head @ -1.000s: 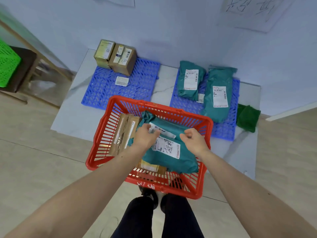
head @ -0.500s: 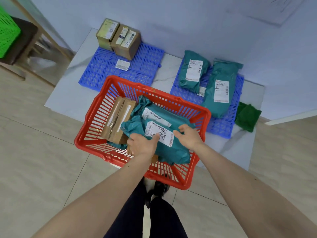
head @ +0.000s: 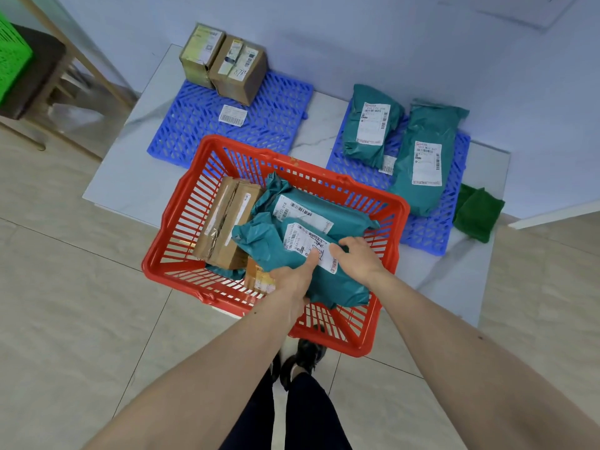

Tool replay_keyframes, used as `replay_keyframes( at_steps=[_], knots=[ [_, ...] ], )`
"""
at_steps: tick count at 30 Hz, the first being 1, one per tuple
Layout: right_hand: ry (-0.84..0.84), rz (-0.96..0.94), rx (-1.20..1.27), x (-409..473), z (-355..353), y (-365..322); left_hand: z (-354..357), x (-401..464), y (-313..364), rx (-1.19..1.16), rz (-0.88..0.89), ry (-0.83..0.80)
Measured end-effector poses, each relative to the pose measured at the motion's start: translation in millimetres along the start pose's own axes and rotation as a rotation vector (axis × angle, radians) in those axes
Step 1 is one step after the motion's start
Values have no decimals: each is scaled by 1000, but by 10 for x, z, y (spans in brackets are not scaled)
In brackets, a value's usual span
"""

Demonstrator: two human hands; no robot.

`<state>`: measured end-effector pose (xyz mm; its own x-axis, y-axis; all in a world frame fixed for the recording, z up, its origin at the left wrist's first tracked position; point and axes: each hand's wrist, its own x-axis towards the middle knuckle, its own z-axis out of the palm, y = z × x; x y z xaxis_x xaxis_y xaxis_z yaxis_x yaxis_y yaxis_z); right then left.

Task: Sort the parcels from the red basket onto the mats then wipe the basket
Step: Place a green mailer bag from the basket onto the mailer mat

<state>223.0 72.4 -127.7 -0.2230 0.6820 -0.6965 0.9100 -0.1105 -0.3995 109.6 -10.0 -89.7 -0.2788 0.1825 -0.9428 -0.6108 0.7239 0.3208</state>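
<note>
Both hands grasp the top teal mailer (head: 276, 248) in the red basket (head: 394, 206): left hand (head: 292, 282) under its near edge, right hand (head: 357, 259) on top. Its long axis runs left-to-right; the bag mat (head: 431, 228) lies far-right.

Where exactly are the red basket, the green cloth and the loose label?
red basket (head: 305, 170), head view, far rim.
green cloth (head: 477, 213), head view, middle of the fold.
loose label (head: 232, 115), head view, centre of the sticker.

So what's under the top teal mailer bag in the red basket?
Under the top teal mailer bag: another labelled teal bag, an orange box corner. The rest is covered.
</note>
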Motion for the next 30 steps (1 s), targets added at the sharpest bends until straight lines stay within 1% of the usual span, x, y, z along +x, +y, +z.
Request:
replay_keyframes(
  at_steps=[7, 11, 14, 16, 21, 24, 27, 30],
  knots=[
    [9, 46, -57, -29, 61, -21, 39, 51, -29, -11, 1, 45],
    [10, 80, -16, -53, 16, -33, 12, 23, -23, -32, 20, 62],
    [-6, 65, 25, -100, -34, -53, -27, -33, -15, -86, 39, 48],
    [-13, 49, 55, -139, -60, -60, -44, -99, -4, -132, 70, 79],
    [-18, 0, 243, -325, -200, -191, -38, -407, 60, -188, 145, 168],
    [-24, -7, 365, -435, -314, -261, -34, -600, 97, -204, 216, 186],
    [-56, -48, 465, -551, -459, -318, -42, -740, 150, -190, 268, 167],
    [-143, -62, 606, -627, -574, -340, -63, -883, 232, -178, 323, 120]
  ],
)
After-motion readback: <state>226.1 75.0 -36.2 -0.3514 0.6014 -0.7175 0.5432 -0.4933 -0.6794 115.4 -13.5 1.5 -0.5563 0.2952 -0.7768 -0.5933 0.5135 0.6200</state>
